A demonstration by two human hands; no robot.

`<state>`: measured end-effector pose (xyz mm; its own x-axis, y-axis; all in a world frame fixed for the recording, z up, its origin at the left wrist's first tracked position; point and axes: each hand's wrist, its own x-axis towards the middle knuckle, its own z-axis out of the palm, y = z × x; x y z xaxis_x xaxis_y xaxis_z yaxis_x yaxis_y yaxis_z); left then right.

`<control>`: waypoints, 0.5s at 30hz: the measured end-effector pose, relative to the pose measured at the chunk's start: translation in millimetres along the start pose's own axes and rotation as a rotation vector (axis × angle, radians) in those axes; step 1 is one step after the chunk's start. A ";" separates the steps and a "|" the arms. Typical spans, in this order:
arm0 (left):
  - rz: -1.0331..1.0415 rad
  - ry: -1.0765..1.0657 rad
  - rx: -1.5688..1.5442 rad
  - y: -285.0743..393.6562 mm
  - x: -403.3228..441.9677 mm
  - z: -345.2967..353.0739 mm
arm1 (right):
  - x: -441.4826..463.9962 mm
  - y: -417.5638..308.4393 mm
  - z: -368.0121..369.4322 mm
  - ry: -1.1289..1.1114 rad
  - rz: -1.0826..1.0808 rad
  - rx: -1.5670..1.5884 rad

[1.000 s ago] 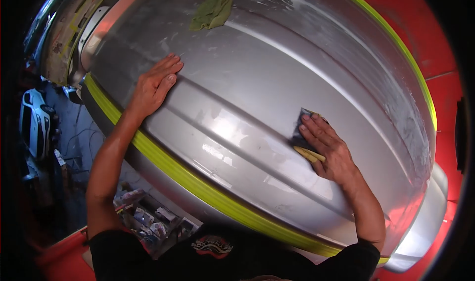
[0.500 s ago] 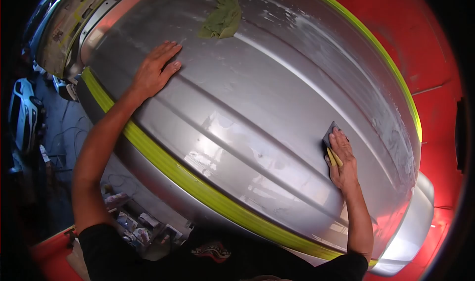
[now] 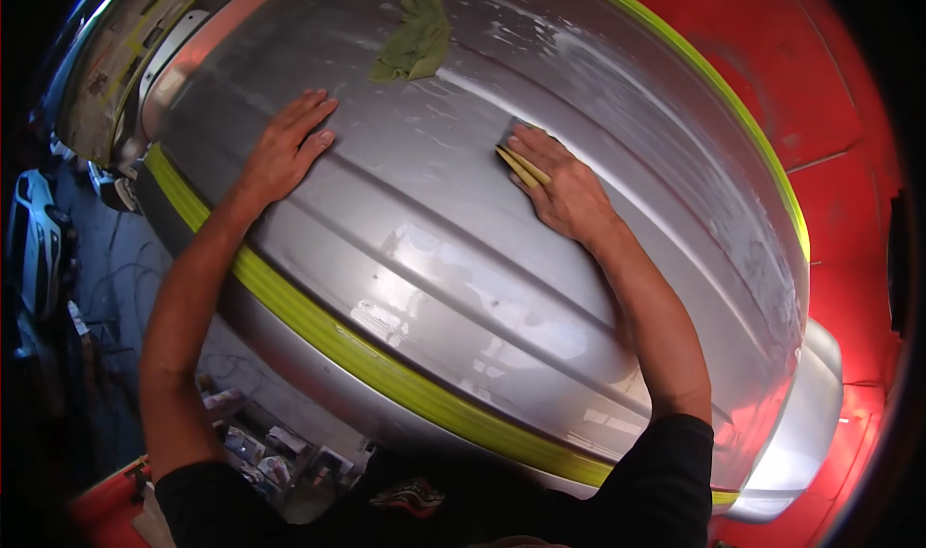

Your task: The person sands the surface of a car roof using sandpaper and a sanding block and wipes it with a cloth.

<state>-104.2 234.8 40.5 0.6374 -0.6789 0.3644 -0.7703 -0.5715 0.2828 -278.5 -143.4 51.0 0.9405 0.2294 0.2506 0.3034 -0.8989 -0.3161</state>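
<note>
- Silver roof panel (image 3: 463, 230) is filling the middle of your view, its raised ribs running from about 10 o'clock toward 4 o'clock.
- You seem to be working the panel by hand, rubbing with a folded sheet (image 3: 524, 166) just off the middle toward 2 o'clock.
- Your right hand (image 3: 562, 189) is keeping its grip closed over that sheet, whose tan folds are showing beside the thumb; its underside is staying hidden.
- Your left hand (image 3: 285, 152) is resting at 10 o'clock, its grip open, holding nothing, palm down on the panel.
- Any further stroke is probably calling for flat fingers, even pressure and a path following the ribs; riding up on a ridge is risking uneven contact.
- Grey, the panel is looking dull toward 11 o'clock and glossy, perhaps wet, toward 7, with pale streaks (image 3: 666, 157) showing toward 2.
- Yellow-green tape (image 3: 386, 363) is edging its near side from 10 round to 5 o'clock, while a crumpled green cloth (image 3: 415, 41) is lying on it toward 11.
</note>
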 end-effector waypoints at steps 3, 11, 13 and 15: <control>-0.039 0.000 0.022 5.2 -2.7 -1.5 | -78.5 12.7 -27.5 -0.057 0.043 -0.119; -0.042 -0.013 0.042 2.5 -0.7 -2.7 | 32.4 -28.0 17.2 -0.048 -0.100 -0.081; -0.024 -0.005 -0.009 -0.8 -1.9 -0.5 | 53.6 -31.2 30.0 -0.028 -0.136 -0.099; -0.010 0.002 0.039 -1.5 -1.2 1.2 | 25.3 -25.8 13.5 -0.062 -0.094 -0.077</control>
<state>-103.8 235.9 38.6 0.6452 -0.6720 0.3634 -0.7625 -0.5961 0.2515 -260.5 -109.4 53.1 0.9169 0.3344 0.2179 0.3803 -0.8977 -0.2224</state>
